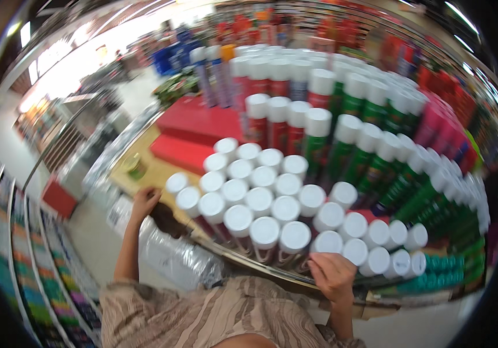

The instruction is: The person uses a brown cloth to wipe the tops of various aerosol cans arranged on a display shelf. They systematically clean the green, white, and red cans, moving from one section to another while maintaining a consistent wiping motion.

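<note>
My left hand [146, 202] is over the near left edge of a display table, its fingers bent together; whatever they hold, if anything, is not visible. Close to it stand white-capped spray cans [188, 200], packed upright in rows. My right hand [333, 277] is at the front edge of the same group, fingers curled and pressed together beside a white-capped can [326, 242]. I cannot tell whether the fingertips touch that can. A small yellow-green round item [135, 166] sits on the bare tabletop beyond my left hand.
Taller cans with green bodies [317, 136] and red bodies [278, 124] stand behind. Red boxes [188, 124] lie at the table's far left. Clear plastic wrapping [176, 261] hangs along the near side. Stocked shelves [34, 255] rise at the left. Teal items [443, 272] lie at the right.
</note>
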A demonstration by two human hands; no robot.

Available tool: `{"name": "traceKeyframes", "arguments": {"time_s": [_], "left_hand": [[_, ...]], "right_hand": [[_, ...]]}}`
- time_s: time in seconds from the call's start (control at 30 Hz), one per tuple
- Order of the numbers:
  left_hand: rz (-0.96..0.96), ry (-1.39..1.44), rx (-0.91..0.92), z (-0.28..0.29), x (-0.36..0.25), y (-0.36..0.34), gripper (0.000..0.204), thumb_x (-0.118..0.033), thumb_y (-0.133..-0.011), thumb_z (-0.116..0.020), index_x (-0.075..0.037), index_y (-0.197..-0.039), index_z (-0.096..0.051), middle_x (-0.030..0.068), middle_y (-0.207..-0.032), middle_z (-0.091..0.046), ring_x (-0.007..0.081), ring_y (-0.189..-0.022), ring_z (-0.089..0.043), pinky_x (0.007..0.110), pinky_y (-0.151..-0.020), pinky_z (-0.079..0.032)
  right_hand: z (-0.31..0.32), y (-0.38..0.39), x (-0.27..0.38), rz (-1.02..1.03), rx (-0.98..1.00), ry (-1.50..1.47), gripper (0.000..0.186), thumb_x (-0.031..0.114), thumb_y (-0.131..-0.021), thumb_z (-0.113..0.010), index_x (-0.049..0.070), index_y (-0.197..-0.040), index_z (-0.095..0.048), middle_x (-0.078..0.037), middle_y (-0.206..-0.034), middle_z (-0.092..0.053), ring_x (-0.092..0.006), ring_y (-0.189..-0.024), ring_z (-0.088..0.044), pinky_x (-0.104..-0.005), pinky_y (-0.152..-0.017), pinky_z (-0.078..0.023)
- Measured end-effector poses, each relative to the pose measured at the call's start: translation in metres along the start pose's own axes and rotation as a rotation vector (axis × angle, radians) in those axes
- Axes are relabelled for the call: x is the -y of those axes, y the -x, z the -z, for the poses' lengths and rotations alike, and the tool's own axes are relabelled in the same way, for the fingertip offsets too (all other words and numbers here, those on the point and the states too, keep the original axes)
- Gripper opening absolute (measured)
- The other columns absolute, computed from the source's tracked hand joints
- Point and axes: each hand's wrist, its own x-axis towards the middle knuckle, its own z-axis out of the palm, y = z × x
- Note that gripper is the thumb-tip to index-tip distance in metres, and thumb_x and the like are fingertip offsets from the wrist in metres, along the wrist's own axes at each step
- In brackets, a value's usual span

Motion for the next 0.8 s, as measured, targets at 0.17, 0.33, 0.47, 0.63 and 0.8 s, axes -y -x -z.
{"name": "traceKeyframes", "arguments": {"time_s": [0.17,0.33,0.47,0.63,0.8], "left_hand": [[0.043,0.214,0.273,0.026,-0.029,-0.003,0.037,-0.012,-0.076,-0.065,0.000,-0.111,-0.061,0.0086,-0.100,-0.064,0.0157,-0.095,-0.059,0.030,-0.086,-0.047],[-0.063,0.240,0.448,0.018,-0.054,-0.019,0.066,-0.012,-0.071,-0.073,-0.003,-0.131,-0.048,0.0088,-0.125,-0.056,0.0183,-0.118,-0.050,0.033,-0.102,-0.039],[-0.073,0.356,0.524,0.011,-0.055,-0.030,0.088,-0.014,-0.065,-0.080,-0.007,-0.141,-0.038,0.0096,-0.129,-0.054,0.0196,-0.120,-0.049,0.034,-0.105,-0.036],[-0.115,0.441,0.594,0.003,-0.046,-0.040,0.092,-0.019,-0.061,-0.084,-0.007,-0.140,-0.039,0.0108,-0.126,-0.055,0.0203,-0.118,-0.051,0.034,-0.103,-0.039],[-0.018,0.510,0.577,-0.009,-0.039,-0.036,0.079,-0.019,-0.062,-0.084,-0.002,-0.131,-0.048,0.0084,-0.119,-0.059,0.0178,-0.112,-0.054,0.033,-0.100,-0.041]], "right_hand": [[-0.008,0.002,-0.001,-0.031,0.032,-0.049,0.015,0.005,-0.074,-0.073,0.004,-0.088,-0.068,-0.007,-0.082,-0.066,-0.0226,-0.069,-0.064,-0.0319,-0.060,-0.051],[-0.013,-0.004,0.000,-0.060,0.028,-0.022,0.016,0.006,-0.074,-0.073,0.004,-0.089,-0.068,-0.007,-0.080,-0.065,-0.0230,-0.068,-0.064,-0.0320,-0.060,-0.050],[-0.015,-0.007,0.000,-0.062,0.003,0.005,0.016,0.006,-0.074,-0.074,0.004,-0.088,-0.068,-0.007,-0.081,-0.066,-0.0231,-0.068,-0.064,-0.0320,-0.059,-0.050],[-0.016,-0.007,0.004,-0.074,-0.014,0.027,0.016,0.006,-0.073,-0.074,0.005,-0.088,-0.068,-0.007,-0.081,-0.066,-0.0230,-0.067,-0.064,-0.0319,-0.059,-0.050],[-0.019,-0.008,0.008,-0.096,-0.010,0.065,0.017,0.006,-0.073,-0.075,0.005,-0.088,-0.068,-0.007,-0.081,-0.066,-0.0232,-0.068,-0.064,-0.0321,-0.060,-0.050]]}}
